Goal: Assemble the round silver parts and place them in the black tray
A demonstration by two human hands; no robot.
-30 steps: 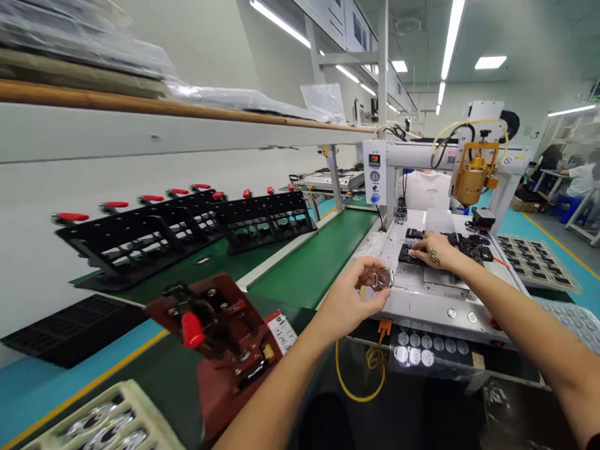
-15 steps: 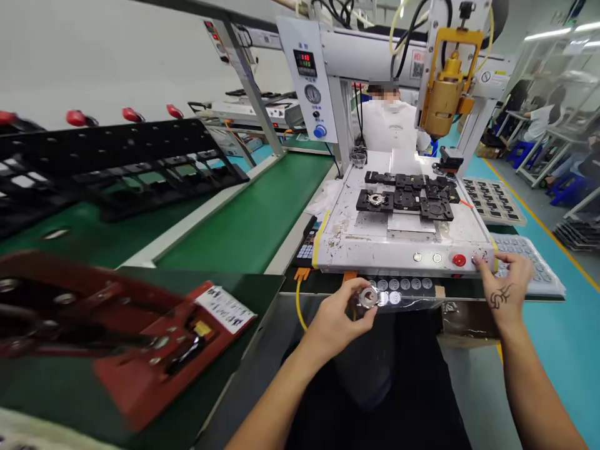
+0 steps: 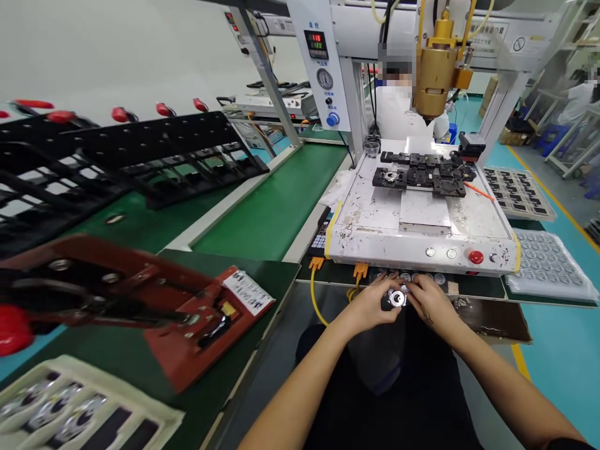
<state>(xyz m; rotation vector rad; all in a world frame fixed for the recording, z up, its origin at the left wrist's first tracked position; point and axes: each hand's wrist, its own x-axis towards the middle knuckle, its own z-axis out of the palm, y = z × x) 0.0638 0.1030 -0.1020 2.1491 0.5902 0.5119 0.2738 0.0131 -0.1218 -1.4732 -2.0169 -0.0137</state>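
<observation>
My left hand (image 3: pixel 368 306) is closed round a small round metal part (image 3: pixel 397 299) with a ring-shaped face and a dark body, in front of the machine's front edge. My right hand (image 3: pixel 434 303) has come up close beside it. Its fingertips are pinched together near the part's upper right edge; what they hold, if anything, is too small to make out. Just behind both hands lies a row of round, clear-looking discs (image 3: pixel 439 279), partly covered by my fingers. On the machine's white bed (image 3: pixel 365 225) sits a black fixture (image 3: pixel 419 178) with a similar metal part (image 3: pixel 390 177) in its left section.
A gold dispensing head (image 3: pixel 434 81) hangs above the fixture. At left stand a red press (image 3: pixel 182 331) and a tray of metal parts (image 3: pixel 159 409). A green conveyor (image 3: pixel 276 200) runs behind. Trays (image 3: pixel 553 262) lie right of the machine. A person in white (image 3: pixel 389 115) sits opposite.
My right hand has left the button at the machine's front right corner and moved left to the part in my left hand. The left hand has stayed closed on it. The view has shifted.
</observation>
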